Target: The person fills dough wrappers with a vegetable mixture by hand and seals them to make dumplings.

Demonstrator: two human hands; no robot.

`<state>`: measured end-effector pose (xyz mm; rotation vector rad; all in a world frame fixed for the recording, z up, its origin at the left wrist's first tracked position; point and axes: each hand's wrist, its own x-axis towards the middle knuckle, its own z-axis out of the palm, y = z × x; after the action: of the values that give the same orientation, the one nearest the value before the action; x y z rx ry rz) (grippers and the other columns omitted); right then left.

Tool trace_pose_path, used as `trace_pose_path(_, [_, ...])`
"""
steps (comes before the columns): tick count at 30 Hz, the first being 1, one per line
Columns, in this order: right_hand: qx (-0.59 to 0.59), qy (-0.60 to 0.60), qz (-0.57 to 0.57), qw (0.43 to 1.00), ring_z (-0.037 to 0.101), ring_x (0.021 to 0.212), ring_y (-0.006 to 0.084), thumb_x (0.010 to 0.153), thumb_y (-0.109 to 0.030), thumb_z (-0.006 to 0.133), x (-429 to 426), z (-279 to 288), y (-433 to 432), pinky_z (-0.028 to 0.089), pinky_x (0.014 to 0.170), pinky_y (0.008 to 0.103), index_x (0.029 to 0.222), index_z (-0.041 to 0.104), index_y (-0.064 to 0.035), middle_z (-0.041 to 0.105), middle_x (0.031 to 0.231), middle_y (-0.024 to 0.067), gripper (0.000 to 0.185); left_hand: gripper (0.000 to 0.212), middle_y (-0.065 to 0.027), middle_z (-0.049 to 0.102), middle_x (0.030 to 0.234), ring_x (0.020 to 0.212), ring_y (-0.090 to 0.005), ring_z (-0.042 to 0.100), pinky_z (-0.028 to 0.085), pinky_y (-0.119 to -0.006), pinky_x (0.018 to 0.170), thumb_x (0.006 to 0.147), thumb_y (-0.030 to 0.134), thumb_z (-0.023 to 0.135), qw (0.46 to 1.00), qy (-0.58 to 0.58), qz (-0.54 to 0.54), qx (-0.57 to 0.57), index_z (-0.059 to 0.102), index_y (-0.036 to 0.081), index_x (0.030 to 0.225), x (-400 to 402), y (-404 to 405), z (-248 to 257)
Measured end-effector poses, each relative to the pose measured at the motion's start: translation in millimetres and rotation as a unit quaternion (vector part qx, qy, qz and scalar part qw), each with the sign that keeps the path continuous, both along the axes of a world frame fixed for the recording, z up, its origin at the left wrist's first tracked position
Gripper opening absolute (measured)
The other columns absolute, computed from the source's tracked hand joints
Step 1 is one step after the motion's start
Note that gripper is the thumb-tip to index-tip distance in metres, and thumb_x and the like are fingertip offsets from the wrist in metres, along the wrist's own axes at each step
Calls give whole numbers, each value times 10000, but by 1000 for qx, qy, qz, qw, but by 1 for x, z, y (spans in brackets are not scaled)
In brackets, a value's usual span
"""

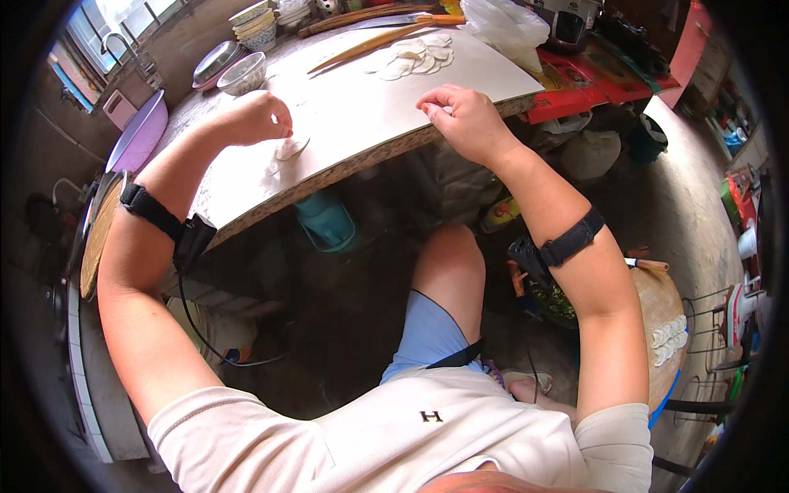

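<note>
A glossy white board covers most of the worktop (357, 123) in front of me. Toward its left side, my left hand (262, 118) is bent at the wrist, with thumb and fingertips pinched at the upper edge of a small, thin white dough wrapper (291, 148). My right hand (463, 117) hovers by the front edge on the right, its fingers curled in; a whitish patch shows between them, and I cannot tell whether it is dough. Flat round dough wrappers (419, 57) lie in an overlapping pile beyond the right hand, beside a tapered wooden rolling pin (363, 48).
A knife (394, 20), glass bowl (242, 74) and stacked bowls (254, 28) stand at the back. A plastic bag (502, 31) is at back right, a purple basin (138, 132) at left. Right of me, a round board (659, 296) bears rows of dumplings (669, 339).
</note>
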<state>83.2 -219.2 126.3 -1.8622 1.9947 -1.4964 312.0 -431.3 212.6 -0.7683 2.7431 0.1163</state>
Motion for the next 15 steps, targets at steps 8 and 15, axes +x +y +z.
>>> trace_pose_path(8, [-20, 10, -15, 1000, 608, 789, 205, 825, -122, 535, -17, -11, 36, 473, 732, 288, 919, 631, -19, 635, 882, 108, 169, 285, -26, 597, 754, 638, -114, 528, 435, -255, 537, 708, 149, 694, 988, 39, 84, 122, 607, 3, 937, -7, -25, -19])
trace_pose_path(15, [80, -65, -132, 986, 623, 760, 215, 776, -239, 554, -107, -80, 135, 480, 692, 319, 930, 669, -105, 662, 815, 80, 235, 250, -19, 590, 884, 825, -122, 545, 414, -255, 768, 792, 268, 636, 952, 255, -89, 146, 587, 62, 926, -46, -45, -15])
